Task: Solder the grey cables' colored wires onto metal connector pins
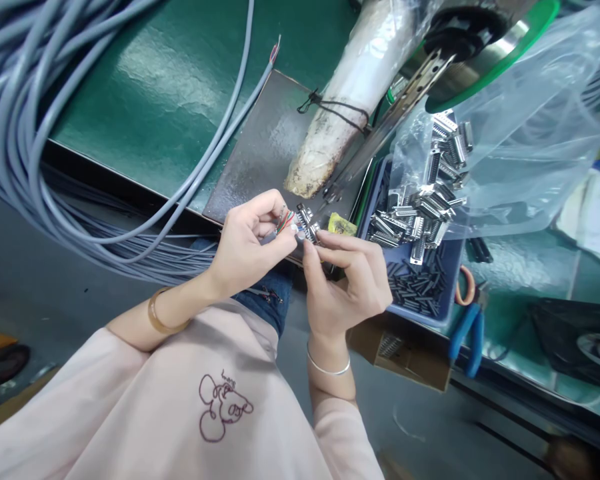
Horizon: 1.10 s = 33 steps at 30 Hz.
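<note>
My left hand is closed, pinching thin coloured wires between thumb and fingers. Opposite it, my right hand holds a small metal multi-pin connector between thumb and fingertips. The wire ends meet the connector's pin side, though the exact joints are too small to make out. Just above the connector are the metal tips of a soldering iron, which slants down from the upper right. A dark, small piece near my right thumb is partly hidden.
A blue tray at right holds loose connectors and short black tubes. Blue-handled pliers lie beside it. A yellow sponge, a wrapped roll and a green-rimmed spool stand close. Grey cable coils fill the left.
</note>
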Each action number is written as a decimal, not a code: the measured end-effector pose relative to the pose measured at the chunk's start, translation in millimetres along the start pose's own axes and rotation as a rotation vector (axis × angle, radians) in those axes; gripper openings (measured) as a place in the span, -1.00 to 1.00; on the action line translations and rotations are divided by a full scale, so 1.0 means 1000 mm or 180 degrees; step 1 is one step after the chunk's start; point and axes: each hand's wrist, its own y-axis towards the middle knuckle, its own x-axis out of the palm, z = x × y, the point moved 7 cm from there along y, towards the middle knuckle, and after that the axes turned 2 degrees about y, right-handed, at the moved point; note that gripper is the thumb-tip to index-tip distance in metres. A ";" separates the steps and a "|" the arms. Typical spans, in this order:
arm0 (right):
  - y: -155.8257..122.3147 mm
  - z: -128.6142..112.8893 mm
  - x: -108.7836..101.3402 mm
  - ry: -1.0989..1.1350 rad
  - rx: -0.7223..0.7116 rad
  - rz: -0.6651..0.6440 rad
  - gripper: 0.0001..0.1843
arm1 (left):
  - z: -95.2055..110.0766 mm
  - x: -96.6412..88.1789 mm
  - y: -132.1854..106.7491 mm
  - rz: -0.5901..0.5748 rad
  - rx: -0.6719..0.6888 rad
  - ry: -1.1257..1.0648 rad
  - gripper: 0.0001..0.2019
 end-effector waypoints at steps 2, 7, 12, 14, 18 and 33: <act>0.002 0.000 0.000 -0.0002 0.0002 0.0014 -0.82 | 0.002 0.000 0.000 0.0015 0.0060 0.0015 -0.78; 0.005 -0.004 -0.002 -0.0024 0.0043 0.0054 -0.84 | 0.009 0.001 0.001 -0.0002 0.0185 0.0027 -0.81; -0.001 -0.006 -0.002 -0.0112 -0.0077 -0.0072 -0.84 | 0.007 0.001 0.003 -0.0107 0.0119 0.0063 -0.85; -0.005 -0.006 -0.001 -0.0131 -0.0161 -0.0153 -0.83 | 0.004 0.001 0.003 -0.0179 -0.0017 0.0078 -0.85; -0.010 -0.006 -0.003 -0.0203 -0.0296 -0.0218 -0.83 | 0.000 0.003 0.000 -0.0248 -0.0199 0.0050 -0.83; -0.008 -0.002 -0.059 0.0201 0.0874 0.0722 -0.82 | -0.020 0.009 -0.030 -0.1185 -0.1143 -0.0862 -0.82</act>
